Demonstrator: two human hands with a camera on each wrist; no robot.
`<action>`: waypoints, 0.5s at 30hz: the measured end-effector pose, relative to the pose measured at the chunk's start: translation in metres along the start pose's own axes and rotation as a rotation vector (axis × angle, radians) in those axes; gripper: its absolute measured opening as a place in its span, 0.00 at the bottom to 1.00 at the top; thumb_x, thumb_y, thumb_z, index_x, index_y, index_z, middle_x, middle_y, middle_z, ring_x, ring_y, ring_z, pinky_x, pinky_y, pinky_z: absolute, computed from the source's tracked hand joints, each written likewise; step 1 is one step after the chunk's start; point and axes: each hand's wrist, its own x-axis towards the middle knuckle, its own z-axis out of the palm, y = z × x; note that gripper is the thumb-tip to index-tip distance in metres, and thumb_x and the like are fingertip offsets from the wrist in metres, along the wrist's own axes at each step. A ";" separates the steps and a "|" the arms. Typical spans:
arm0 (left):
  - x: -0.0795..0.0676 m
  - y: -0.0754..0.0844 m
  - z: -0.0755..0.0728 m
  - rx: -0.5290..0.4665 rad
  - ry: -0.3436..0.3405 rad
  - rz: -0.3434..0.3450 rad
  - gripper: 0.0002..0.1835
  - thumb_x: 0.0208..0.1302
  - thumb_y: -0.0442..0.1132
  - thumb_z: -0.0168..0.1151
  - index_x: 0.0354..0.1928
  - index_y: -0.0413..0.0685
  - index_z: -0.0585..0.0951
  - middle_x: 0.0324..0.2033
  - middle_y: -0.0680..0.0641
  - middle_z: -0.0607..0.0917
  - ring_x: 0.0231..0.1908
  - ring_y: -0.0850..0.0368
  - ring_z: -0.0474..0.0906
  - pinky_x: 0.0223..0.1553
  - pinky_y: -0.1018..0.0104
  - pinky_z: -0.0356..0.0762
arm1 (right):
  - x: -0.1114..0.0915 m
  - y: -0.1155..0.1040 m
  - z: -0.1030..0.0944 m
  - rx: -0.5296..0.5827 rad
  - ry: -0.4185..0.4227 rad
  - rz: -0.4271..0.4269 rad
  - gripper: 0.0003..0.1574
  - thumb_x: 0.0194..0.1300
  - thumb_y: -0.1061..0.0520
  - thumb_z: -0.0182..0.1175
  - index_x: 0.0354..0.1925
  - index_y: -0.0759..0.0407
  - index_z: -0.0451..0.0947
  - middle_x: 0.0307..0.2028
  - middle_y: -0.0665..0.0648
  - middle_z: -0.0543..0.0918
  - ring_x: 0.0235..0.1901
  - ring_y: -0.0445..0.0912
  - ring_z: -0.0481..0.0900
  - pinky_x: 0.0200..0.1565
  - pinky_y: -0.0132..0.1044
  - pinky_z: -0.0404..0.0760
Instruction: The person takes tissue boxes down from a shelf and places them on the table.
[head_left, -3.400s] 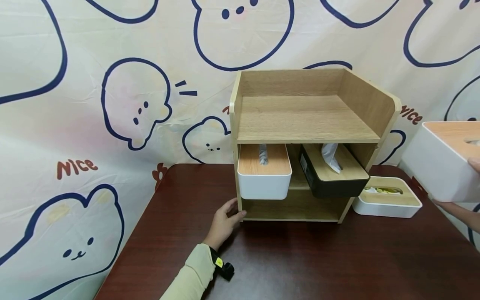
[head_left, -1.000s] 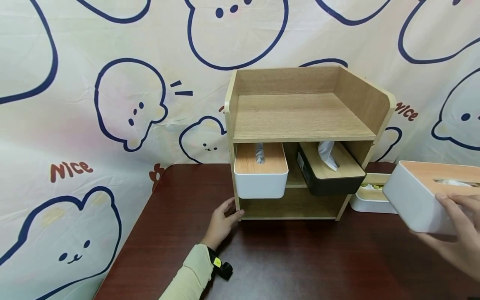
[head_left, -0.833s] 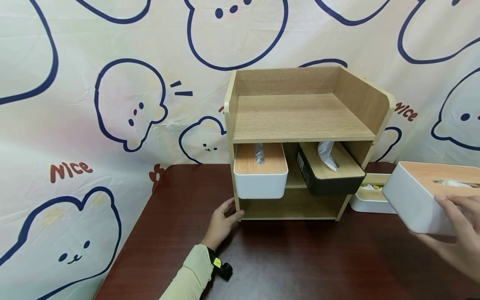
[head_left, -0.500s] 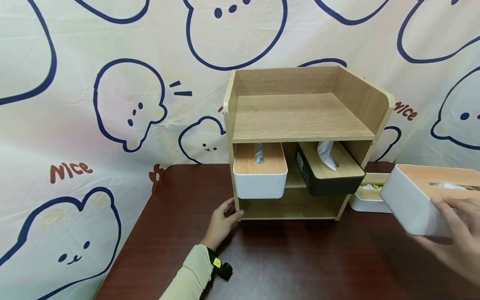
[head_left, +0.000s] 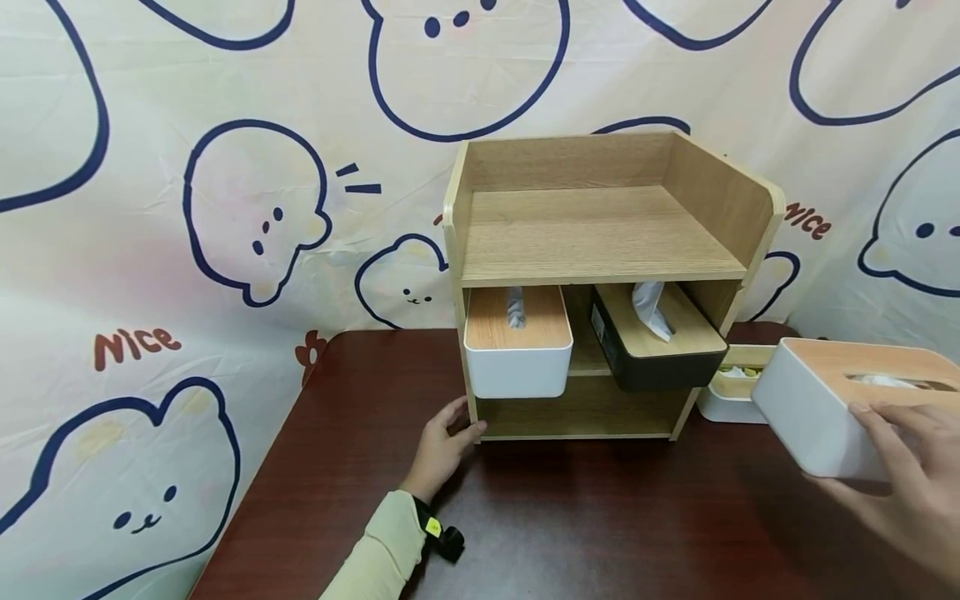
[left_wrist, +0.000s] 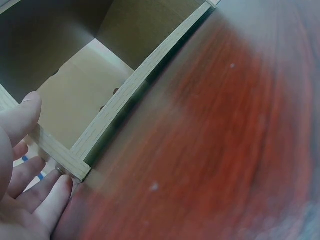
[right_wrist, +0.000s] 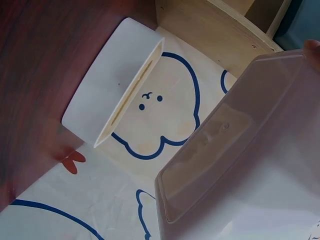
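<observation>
Near, at lower right, held in the right hand [head_left: 907,479]: a white tissue box [head_left: 821,417] with a wood-grain lid and white tissue in its slot. Gripped closely, with fingers at the lid's front edge and thumb beneath the box. Raised above the table, tilted, to the right of the shelf unit and apart from it.

At lower centre, a left hand [head_left: 438,450] below a pale green sleeve [head_left: 382,546] and a black wrist camera [head_left: 450,543]. Pinching the lower front corner of the shelf unit's left side panel, with thumb inside and fingers outside.

Beneath, a glossy red-brown table [head_left: 600,525].

Farther back, standing on the table, an open wood-grain shelf unit [head_left: 600,233]. On its middle tier, jutting past the front edge: at left, a second white tissue box [head_left: 517,372]; at right, a black tissue box [head_left: 667,372] with tissue sticking up.

Right of these, on the table, partly hidden by the raised box, a low white tissue box [head_left: 729,409].

Farthest, a cream fabric backdrop [head_left: 247,75] with dark blue cartoon bears and "Nice" in reddish lettering.
</observation>
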 end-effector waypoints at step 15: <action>0.001 -0.001 0.002 0.006 0.026 0.005 0.31 0.62 0.42 0.70 0.66 0.51 0.72 0.60 0.44 0.77 0.60 0.47 0.72 0.52 0.53 0.76 | -0.007 0.000 0.004 -0.018 -0.002 -0.019 0.61 0.59 0.18 0.43 0.49 0.76 0.74 0.43 0.79 0.74 0.39 0.74 0.69 0.46 0.62 0.66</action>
